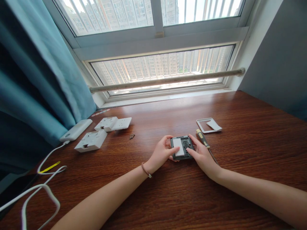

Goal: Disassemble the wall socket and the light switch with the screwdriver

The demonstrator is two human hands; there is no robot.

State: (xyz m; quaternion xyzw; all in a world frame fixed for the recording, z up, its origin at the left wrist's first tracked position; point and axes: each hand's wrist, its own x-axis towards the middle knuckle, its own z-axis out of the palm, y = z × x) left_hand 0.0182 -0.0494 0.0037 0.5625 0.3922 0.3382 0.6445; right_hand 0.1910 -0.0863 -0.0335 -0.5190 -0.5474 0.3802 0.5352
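Between my two hands is a wall switch (187,156) with a dark grey body, held a little above the table. A white rocker plate (177,147) covers its left part; the right part shows bare grey mechanism. My left hand (163,150) grips the left side, its thumb lying on the white plate. From the right, my right hand (202,156) holds the other edge, thumb on the exposed mechanism. Beside that hand lies a screwdriver (203,139) with a yellow and dark handle, its shaft partly behind my wrist. The switch's underside is hidden.
Behind the screwdriver lie a white frame (203,130) and a loose white plate (215,125). Several screws (132,136) sit left of centre. Further left are a white mounting box (91,141), another box (105,123) with a socket panel (123,123), a white power bank (76,130) and its cable (51,150).
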